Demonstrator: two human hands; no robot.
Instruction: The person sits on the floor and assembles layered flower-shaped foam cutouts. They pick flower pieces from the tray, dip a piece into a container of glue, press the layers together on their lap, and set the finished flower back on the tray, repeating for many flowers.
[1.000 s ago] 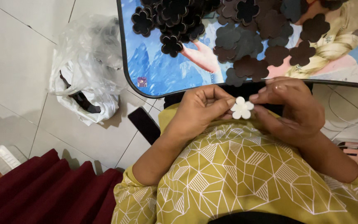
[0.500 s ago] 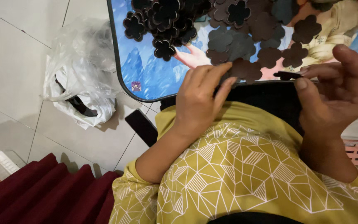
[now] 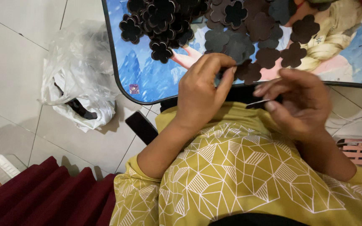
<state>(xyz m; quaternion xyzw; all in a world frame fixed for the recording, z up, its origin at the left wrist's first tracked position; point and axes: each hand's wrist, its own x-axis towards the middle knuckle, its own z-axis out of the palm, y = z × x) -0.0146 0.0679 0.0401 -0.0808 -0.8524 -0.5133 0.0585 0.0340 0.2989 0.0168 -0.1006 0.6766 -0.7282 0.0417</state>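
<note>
Two bare hands work at the near edge of a small table (image 3: 118, 79) with a cartoon-printed top, seen from the head camera looking straight down. The left hand (image 3: 200, 94), at the centre of the frame, reaches to the table edge with fingers pinched together on a dark brown flower-shaped cutout (image 3: 248, 71) that lies at the rim of the tabletop; the thumb is hidden, so how firmly it clamps cannot be told. The right hand (image 3: 300, 102), right of centre and slightly blurred, has thumb and forefinger closed on a thin, dark, flat piece (image 3: 258, 103) held just off the table edge, above the lap; what the piece is cannot be told.

More dark flower-shaped cutouts (image 3: 231, 25) fill the upper middle of the frame, heaped at the upper left of the tabletop and spread flatter toward the right. Both forearms emerge from short sleeves of a mustard-yellow garment (image 3: 248, 180) with a white geometric line pattern, which takes up the lower half of the frame.

At the left, on the pale tiled floor (image 3: 17, 54), sits a crumpled clear plastic bag (image 3: 76, 79) with something dark inside. A dark red cushion (image 3: 42, 196) fills the lower left corner. A pink slatted object (image 3: 359, 150) shows at the right edge.
</note>
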